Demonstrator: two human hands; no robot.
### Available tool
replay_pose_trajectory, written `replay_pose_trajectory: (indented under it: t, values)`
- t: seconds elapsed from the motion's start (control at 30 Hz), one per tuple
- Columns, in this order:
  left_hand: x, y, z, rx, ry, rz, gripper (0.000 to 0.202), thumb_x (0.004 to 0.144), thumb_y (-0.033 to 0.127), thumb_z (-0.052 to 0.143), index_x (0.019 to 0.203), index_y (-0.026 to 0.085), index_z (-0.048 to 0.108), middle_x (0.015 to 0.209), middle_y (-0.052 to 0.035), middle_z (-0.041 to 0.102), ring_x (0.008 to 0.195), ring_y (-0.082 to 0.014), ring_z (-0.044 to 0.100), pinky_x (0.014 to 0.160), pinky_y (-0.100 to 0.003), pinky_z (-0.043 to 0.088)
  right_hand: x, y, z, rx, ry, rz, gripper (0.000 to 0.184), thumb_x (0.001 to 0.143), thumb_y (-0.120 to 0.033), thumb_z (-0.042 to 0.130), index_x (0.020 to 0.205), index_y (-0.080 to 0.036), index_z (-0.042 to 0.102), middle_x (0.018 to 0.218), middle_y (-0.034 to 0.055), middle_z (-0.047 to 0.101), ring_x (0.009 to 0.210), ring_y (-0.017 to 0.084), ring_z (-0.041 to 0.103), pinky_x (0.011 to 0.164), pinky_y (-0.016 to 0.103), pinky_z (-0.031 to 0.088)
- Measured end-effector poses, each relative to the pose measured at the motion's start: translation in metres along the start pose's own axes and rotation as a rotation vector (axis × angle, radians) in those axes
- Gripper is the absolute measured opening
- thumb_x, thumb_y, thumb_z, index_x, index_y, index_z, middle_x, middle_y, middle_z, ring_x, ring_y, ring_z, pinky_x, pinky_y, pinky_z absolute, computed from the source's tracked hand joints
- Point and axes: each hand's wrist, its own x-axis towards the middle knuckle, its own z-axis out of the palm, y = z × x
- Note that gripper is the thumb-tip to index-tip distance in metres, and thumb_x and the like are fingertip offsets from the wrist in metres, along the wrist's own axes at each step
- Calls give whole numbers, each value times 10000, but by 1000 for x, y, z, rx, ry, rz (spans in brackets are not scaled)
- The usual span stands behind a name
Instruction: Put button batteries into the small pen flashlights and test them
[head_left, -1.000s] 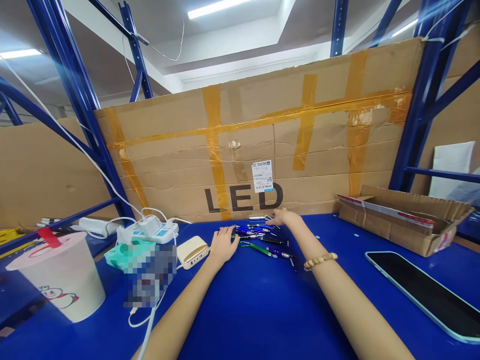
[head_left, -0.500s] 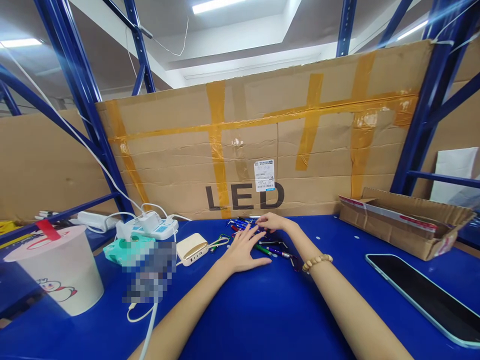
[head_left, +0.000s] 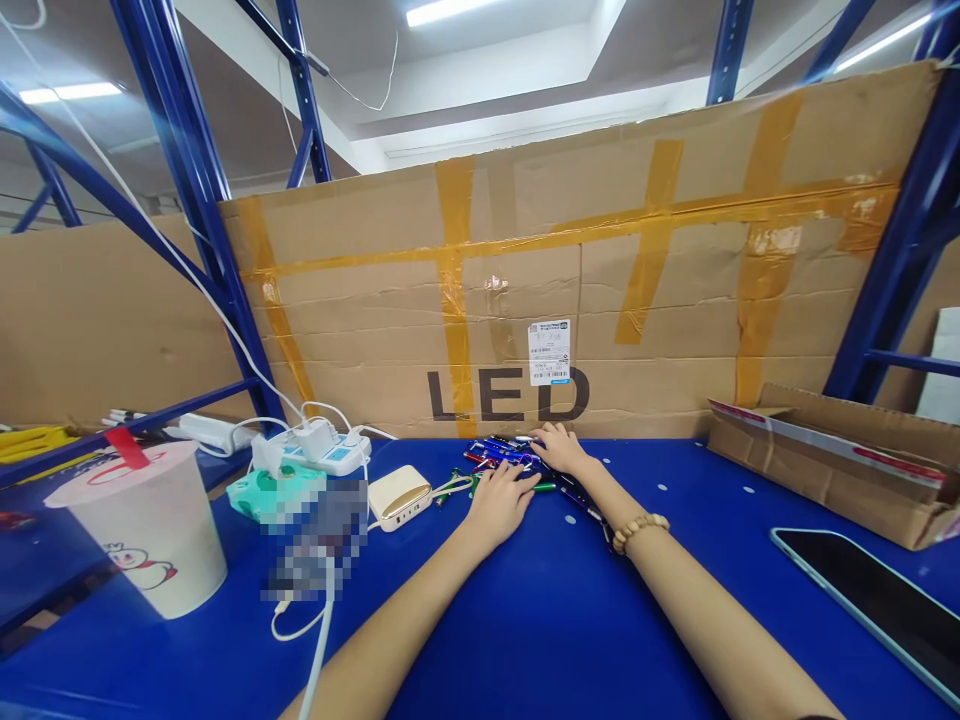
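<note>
"What could have gone wrong?"

"The slim, glossy, multicoloured pens [head_left: 495, 450] lay crossed on the flat blue tabletop [head_left: 525, 640]; one hasty pull might have scattered them. The pale beaded bracelet [head_left: 641, 525] might have snagged the nearest."

"The hands?"

"The bare left hand [head_left: 500, 505] spread its fingers over the heap; the bare right hand [head_left: 561, 450] bent at its far side, any grip hidden."

"Counts?"

"One cream plastic power bank [head_left: 400, 497], one white lidded cup [head_left: 161, 530], one black-screened phone [head_left: 870, 600], one brown cardboard box [head_left: 825, 465]. The overlapping pens defied counting."
</note>
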Motion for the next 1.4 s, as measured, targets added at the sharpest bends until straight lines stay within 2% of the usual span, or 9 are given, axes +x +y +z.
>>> replay_pose_trajectory:
  t: [0.23,0.33,0.43,0.57,0.7,0.87,1.0,1.17,1.4]
  values:
    - [2,-11,-4,20,47,-132,377,872,216,321,1180,247,536,1194,-60,556,1123,-228,470,908,-394,375,6,-1,-12,145,-127,29,234,789,-195,511,981,-149,635,1040,104,590,952,193,545,829,293,411]
    - [1,-14,-6,44,48,-176,393,866,185,304,1186,225,529,1176,-71,559,1098,-221,482,899,-378,375,7,-1,-30,193,-258,-16,190,750,-190,550,897,-167,667,830,34,660,760,130,595,688,212,454]
    - [0,-15,-7,48,47,-188,397,861,177,307,1193,222,518,1176,-76,552,1086,-213,488,900,-367,370,3,-2,-55,205,-321,-5,238,669,-249,642,895,-178,667,838,36,670,738,138,603,643,220,467]
    - [-1,-14,-5,37,61,-183,396,862,193,304,1202,180,505,1152,-96,559,1075,-223,490,899,-366,365,-15,-12,-76,153,-639,239,357,502,-324,752,818,-184,663,736,51,668,715,197,623,593,297,488]
    - [-2,-16,-4,36,85,-178,380,860,221,317,1184,164,507,1139,-96,559,1074,-226,487,900,-359,361,-52,-28,-71,-147,-850,436,203,514,-219,730,690,-155,652,655,90,645,714,259,630,589,358,479]
    - [-5,-12,-16,61,157,-72,369,892,293,259,1107,171,533,1062,-90,562,1007,-210,502,886,-349,351,-93,-25,-56,-99,-356,-32,222,601,-130,630,817,-177,643,797,77,660,769,229,615,662,311,453]
    - [-11,2,-27,87,106,257,411,911,325,186,978,180,564,980,-72,556,941,-194,499,830,-331,360,-104,-8,-39,331,-295,-258,171,737,-243,535,864,-165,620,733,23,647,655,140,588,616,232,440]
    - [-13,11,-18,39,27,346,437,906,398,198,851,173,568,869,-51,556,825,-163,520,745,-286,383,-109,3,-24,543,-207,-273,234,793,-325,471,865,-153,613,644,5,610,577,124,540,566,227,426]
    - [-8,12,-11,-84,181,240,484,918,339,157,689,166,546,735,-37,540,723,-148,508,681,-284,390,-120,-6,-24,706,-70,-312,348,863,-421,363,904,-159,587,769,39,621,659,134,553,628,249,447]
